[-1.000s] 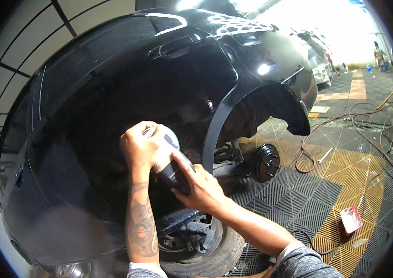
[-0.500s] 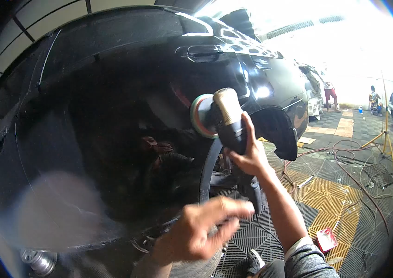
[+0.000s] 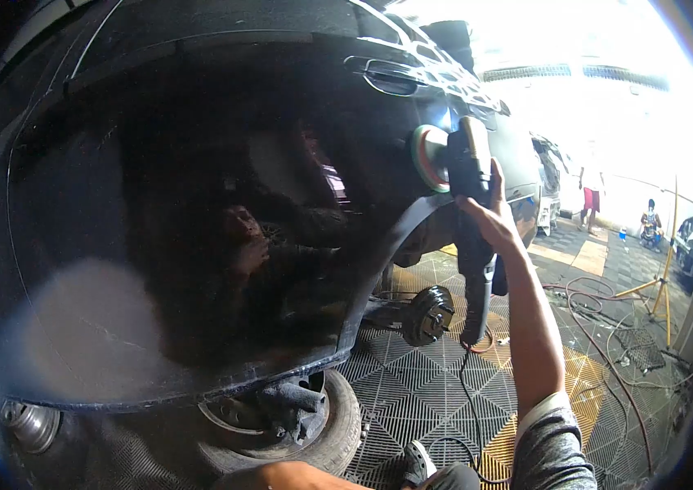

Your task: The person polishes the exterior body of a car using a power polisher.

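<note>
One hand, the right hand (image 3: 494, 219), wraps its fingers round the upright polisher (image 3: 472, 249), its pad (image 3: 428, 158) near the black car panel (image 3: 199, 171); the left fingers' spread cannot be told.

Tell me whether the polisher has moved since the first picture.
Yes: judged against the door handle, the polisher has moved up and rightward, and its pad sits nearer the handle.
</note>
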Action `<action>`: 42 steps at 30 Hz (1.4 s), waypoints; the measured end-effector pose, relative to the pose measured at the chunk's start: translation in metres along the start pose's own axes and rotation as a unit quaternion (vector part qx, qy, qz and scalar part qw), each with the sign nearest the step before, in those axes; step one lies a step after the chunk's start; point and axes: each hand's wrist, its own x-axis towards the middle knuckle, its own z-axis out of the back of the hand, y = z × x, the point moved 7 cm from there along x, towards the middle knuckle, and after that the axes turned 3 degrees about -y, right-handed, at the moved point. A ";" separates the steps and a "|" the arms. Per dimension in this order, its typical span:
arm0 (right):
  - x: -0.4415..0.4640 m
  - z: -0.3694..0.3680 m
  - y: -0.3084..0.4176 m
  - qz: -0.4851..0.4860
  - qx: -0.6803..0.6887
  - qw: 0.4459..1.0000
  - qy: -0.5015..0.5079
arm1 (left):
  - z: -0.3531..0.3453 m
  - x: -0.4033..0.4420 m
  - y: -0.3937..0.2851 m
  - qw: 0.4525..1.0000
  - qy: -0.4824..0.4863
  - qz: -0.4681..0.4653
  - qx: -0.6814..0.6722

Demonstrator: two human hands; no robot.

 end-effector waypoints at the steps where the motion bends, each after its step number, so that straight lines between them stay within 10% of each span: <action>1: 0.005 0.000 0.001 -0.016 0.029 0.999 0.008 | 0.000 -0.001 0.000 1.000 0.000 0.000 0.004; 28: -0.008 0.007 -0.006 -0.059 0.030 0.998 0.001 | 0.017 -0.008 0.003 0.987 0.015 -0.011 0.159; 36: -0.046 -0.016 0.028 -0.031 0.010 0.999 0.015 | 0.104 0.043 -0.035 0.774 -0.202 -0.074 0.595; 42: -0.081 -0.040 0.053 -0.004 0.041 0.999 0.008 | 0.198 0.100 -0.043 0.680 -0.310 -0.118 0.654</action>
